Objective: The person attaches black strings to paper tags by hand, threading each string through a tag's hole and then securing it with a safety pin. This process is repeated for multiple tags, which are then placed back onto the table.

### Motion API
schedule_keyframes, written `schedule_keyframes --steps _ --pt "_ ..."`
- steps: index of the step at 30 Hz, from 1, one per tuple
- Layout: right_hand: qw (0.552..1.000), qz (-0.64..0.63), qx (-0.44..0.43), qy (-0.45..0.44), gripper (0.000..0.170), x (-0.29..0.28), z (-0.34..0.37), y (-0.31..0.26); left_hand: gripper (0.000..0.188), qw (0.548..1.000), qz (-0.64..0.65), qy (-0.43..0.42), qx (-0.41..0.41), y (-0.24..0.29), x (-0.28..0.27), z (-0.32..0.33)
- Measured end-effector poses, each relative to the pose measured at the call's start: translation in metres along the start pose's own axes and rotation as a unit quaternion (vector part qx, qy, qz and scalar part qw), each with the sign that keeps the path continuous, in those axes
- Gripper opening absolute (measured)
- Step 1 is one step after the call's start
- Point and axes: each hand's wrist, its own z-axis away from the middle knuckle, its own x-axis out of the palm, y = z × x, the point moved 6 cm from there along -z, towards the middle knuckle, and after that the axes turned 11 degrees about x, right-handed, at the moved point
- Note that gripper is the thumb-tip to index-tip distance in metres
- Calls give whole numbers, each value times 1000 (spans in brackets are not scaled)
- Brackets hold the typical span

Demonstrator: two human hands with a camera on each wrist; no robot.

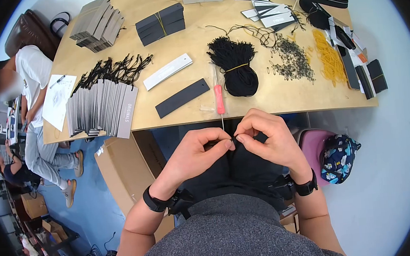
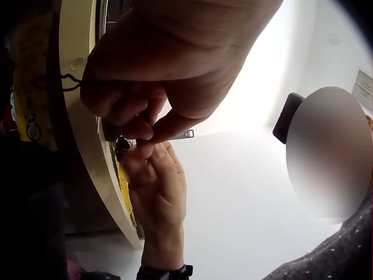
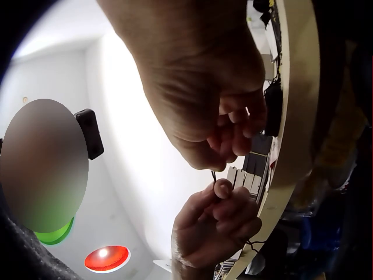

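At the left end of the wooden table [image 1: 270, 103], a person in a white T-shirt [image 1: 36, 69] and pale jeans is stationed near a bulky brown chair [image 1: 28, 33]. Farther back I can make out someone in a dark top [image 1: 15, 164]. A white sheet of paper [image 1: 58, 108] lies along the table's left edge, a pen [image 1: 58, 81] resting across it. Below, an open cardboard box [image 1: 124, 170] stands on the blue floor [image 1: 92, 194], with smaller cartons [image 1: 34, 205] off in the left background. Over on the right, a dark floral cloth item [image 1: 341, 159] sits against a pink seat [image 1: 311, 147], near the pale wall [image 1: 386, 162].
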Motion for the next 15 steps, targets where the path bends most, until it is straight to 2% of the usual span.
schedule_keyframes --steps 4,10,15 --pt "1000 6 4 2 9 -2 1 2 14 1000 -8 -4 -15 0 0 1" --pt "1000 7 -4 27 17 -5 5 -1 14 999 -18 22 40 -1 -2 -1" --pt "999 9 -7 35 15 -3 4 -5 10 991 -119 30 58 9 -2 0"
